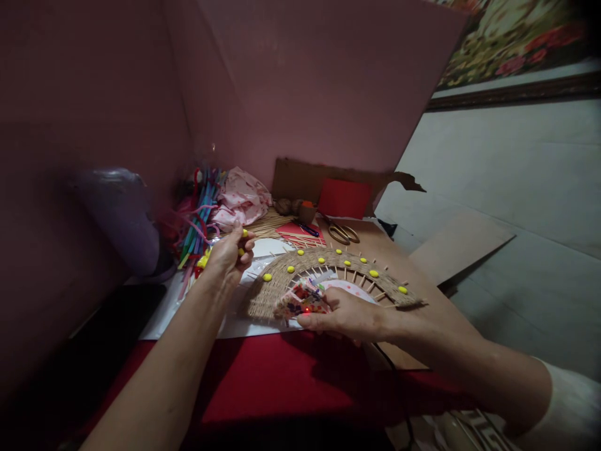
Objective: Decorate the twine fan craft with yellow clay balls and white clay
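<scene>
Several pipe cleaners (200,228) and scissors (342,233) flank the woven arch (328,263).

Two bare forearms in view, both entering from the lower edge. Left hand (230,254): no ring, watch or bracelet seen; forearm uncovered as far as the frame shows. Right hand (345,316): likewise unadorned, wrist bare. Right arm carries a pale, off-white sleeve (570,401) near the elbow, loose-edged, plain fabric, no print visible. Nails short, unpainted as far as the dim light lets one tell
</scene>
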Available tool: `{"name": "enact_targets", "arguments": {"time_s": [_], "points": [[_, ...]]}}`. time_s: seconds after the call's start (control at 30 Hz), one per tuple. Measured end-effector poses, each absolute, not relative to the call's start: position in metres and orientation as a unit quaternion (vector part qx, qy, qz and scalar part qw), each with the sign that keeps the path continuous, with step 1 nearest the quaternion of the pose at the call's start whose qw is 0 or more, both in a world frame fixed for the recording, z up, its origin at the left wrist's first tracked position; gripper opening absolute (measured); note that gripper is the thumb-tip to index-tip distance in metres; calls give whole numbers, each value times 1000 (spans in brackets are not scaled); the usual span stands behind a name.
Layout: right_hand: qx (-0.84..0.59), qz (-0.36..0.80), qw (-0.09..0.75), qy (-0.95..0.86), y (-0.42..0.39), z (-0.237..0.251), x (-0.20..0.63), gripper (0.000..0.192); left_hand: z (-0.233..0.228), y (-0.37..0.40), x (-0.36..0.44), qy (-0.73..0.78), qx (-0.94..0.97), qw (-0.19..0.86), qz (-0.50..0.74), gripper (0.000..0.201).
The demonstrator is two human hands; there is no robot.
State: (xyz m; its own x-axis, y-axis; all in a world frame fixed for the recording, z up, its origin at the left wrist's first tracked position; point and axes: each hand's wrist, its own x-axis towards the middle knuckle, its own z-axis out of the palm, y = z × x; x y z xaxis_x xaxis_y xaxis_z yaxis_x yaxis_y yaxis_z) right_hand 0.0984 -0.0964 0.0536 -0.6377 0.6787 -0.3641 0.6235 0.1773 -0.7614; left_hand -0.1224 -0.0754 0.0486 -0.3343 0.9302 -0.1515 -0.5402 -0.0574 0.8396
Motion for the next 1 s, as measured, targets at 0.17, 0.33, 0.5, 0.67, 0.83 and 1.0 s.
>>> {"name": "enact_targets", "arguments": {"time_s": [0.17,0.33,0.5,0.67,0.83,1.0], "points": [[-427,448,26,-785,-95,50,101,44,48,-75,-123,431,222,538,689,38],[-437,433,47,-787,-93,45,102,45,46,-74,-125,425,225,538,692,37],[-453,410,42,-790,-91,43,104,51,45,-73,-126,425,230,541,689,38],[-455,413,20,-789,-91,45,105,52,46,-74,-125,431,226,540,687,39],[-436,446,61,-779,-91,45,104,46,47,-74,-125,430,227,543,685,39],[-448,451,68,-769,-91,46,105,43,47,-74,-125,431,228,542,684,39]]}}
